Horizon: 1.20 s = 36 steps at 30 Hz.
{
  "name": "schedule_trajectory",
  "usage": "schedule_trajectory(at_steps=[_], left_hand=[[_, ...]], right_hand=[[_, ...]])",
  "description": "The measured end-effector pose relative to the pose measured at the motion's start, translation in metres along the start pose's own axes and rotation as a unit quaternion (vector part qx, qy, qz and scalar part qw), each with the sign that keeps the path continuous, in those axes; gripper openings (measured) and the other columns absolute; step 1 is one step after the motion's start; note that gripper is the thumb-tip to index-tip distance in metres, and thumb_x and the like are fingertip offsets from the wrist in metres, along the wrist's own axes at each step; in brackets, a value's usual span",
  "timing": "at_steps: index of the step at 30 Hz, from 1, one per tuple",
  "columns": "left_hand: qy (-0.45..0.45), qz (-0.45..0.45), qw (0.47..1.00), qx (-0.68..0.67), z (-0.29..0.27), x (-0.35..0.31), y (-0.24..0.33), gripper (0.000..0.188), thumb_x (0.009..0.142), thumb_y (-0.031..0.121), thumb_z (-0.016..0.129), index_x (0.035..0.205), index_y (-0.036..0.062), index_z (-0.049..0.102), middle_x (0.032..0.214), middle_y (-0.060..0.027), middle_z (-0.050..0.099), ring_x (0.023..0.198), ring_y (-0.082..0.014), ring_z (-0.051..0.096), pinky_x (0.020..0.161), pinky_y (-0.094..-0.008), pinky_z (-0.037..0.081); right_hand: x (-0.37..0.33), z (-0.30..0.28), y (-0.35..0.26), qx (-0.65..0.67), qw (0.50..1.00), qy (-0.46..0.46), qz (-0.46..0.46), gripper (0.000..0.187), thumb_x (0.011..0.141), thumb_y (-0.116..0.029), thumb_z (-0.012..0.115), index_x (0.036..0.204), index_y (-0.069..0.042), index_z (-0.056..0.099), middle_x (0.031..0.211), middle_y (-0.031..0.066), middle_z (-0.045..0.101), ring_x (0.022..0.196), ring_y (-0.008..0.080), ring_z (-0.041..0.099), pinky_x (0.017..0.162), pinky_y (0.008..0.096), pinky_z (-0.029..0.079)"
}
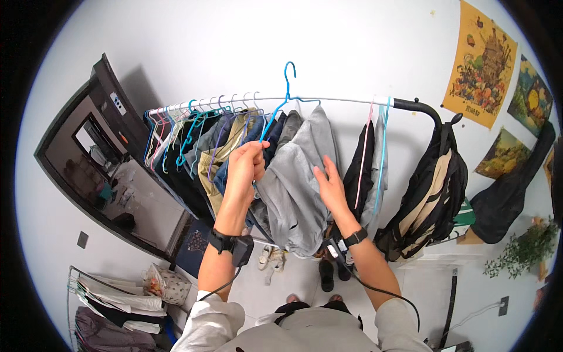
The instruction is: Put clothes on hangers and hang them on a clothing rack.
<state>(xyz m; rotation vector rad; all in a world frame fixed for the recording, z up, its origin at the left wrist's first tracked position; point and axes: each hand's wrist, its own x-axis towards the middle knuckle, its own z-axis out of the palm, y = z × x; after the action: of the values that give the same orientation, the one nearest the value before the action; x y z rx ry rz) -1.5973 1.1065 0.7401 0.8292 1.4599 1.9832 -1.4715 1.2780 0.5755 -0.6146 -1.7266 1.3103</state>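
Observation:
My left hand [246, 166] is closed around the lower left arm of a blue clothes hanger [287, 97], whose hook points up in front of the white wall. A light grey garment [299, 182] hangs from the hanger's right arm and drapes down between my hands. Its left side is off the hanger's left arm. My right hand [331, 186] is open at the garment's right side, thumb and fingers apart, touching or just beside the cloth. Behind them runs a white clothes rail [352, 101].
Several garments on hangers crowd the rail's left part, among them khaki trousers [220, 167]. To the right hang a pink hanger [363, 155], a light blue hanger [382, 155] and a black and beige backpack [425, 199]. Shoes [326, 274] stand on the floor below. A mirror [117, 170] leans at left.

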Motion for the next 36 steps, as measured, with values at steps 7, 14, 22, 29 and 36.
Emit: schedule_trajectory(at_steps=[7, 14, 22, 29, 36], left_hand=[[0.098, 0.012, 0.995, 0.018, -0.031, 0.04, -0.069, 0.022, 0.106, 0.018, 0.056, 0.104, 0.0006, 0.068, 0.064, 0.0092, 0.038, 0.047, -0.0025, 0.031, 0.044, -0.0242, 0.022], [0.141, 0.046, 0.982, 0.121, -0.083, 0.05, -0.116, 0.023, 0.108, 0.021, 0.054, 0.104, 0.0034, 0.069, 0.063, 0.0101, 0.041, 0.049, -0.0019, 0.032, 0.045, -0.0239, 0.022], [0.215, 0.175, 0.924, 0.262, -0.065, 0.007, -0.134, 0.017, 0.106, 0.016, 0.062, 0.109, 0.0009, 0.069, 0.083, -0.0005, 0.066, 0.072, -0.0062, 0.057, 0.063, -0.0243, 0.045], [0.154, 0.073, 0.933, 0.317, -0.081, -0.066, -0.218, 0.02, 0.102, 0.006, 0.055, 0.116, -0.0006, 0.068, 0.099, -0.0113, 0.073, 0.09, -0.0227, 0.071, 0.083, -0.0353, 0.056], [-0.074, 0.106, 0.963, 0.235, -0.035, -0.074, -0.227, 0.026, 0.094, 0.0, 0.054, 0.115, -0.0014, 0.068, 0.107, -0.0178, 0.069, 0.096, -0.0325, 0.07, 0.085, -0.0385, 0.054]], right_hand=[[-0.007, -0.013, 0.029, -0.068, 0.997, -0.014, 0.019, 0.064, 0.105, -0.031, 0.064, 0.157, -0.001, 0.041, 0.158, 0.0256, 0.048, 0.146, 0.0383, 0.049, 0.119, 0.0429, 0.04], [-0.018, 0.015, 0.058, -0.026, 0.997, -0.034, 0.069, 0.067, 0.101, -0.03, 0.065, 0.155, 0.002, 0.04, 0.157, 0.0282, 0.046, 0.147, 0.0425, 0.043, 0.12, 0.0459, 0.035], [-0.029, 0.047, 0.106, -0.032, 0.994, 0.002, 0.1, 0.066, 0.1, -0.021, 0.068, 0.155, 0.001, 0.039, 0.156, 0.0286, 0.046, 0.144, 0.0421, 0.047, 0.119, 0.0474, 0.037], [-0.019, 0.05, -0.036, 0.014, 0.994, -0.057, -0.093, 0.072, 0.093, -0.023, 0.078, 0.154, -0.002, 0.045, 0.154, 0.0211, 0.053, 0.142, 0.0342, 0.051, 0.118, 0.0451, 0.04], [-0.001, 0.073, -0.032, -0.182, 0.917, -0.167, -0.313, 0.024, 0.09, -0.017, 0.079, 0.079, 0.0, 0.067, 0.09, 0.0123, 0.066, 0.095, 0.0341, 0.062, 0.091, 0.048, 0.048]])
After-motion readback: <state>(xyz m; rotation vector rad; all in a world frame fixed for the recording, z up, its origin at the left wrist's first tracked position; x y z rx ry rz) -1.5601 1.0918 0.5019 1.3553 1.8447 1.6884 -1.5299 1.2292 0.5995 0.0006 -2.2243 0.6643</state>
